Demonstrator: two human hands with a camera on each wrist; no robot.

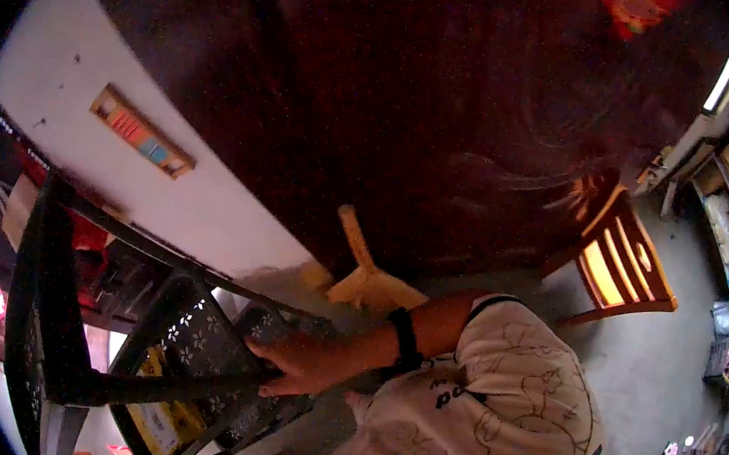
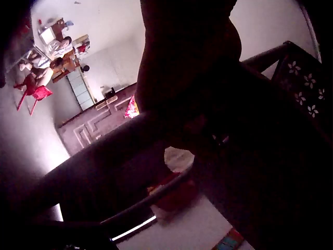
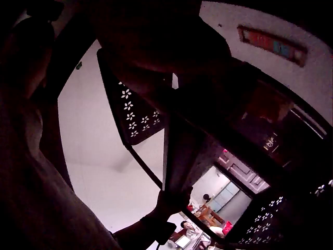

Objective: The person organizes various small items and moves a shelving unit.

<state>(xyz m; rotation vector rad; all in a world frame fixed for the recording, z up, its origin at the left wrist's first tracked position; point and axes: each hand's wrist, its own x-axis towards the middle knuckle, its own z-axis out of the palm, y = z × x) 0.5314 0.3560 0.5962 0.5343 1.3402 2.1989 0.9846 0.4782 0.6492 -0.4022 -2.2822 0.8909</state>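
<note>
A dark storage rack (image 1: 177, 332) with flower-shaped cutouts in its shelf panels stands tilted at the left of the head view. My right hand (image 1: 308, 367), a black band at its wrist, grips one of its bars. In the right wrist view this hand shows as a dark outline above the post (image 3: 179, 153). Lower down the same post, my left hand (image 3: 176, 202) holds on. It appears as a silhouette against the rack in the left wrist view, its fingers mostly lost in shadow. A yellow-and-white label or packet (image 1: 167, 421) shows on a rack panel.
A large dark red surface (image 1: 380, 94) fills the upper middle. Beside it stands a wooden chair (image 1: 617, 261), with loaded shelves (image 1: 728, 229) further right. A yellowish broom-like thing (image 1: 368, 273) lies beyond my forearm. Red stools (image 2: 39, 94) and people are far off.
</note>
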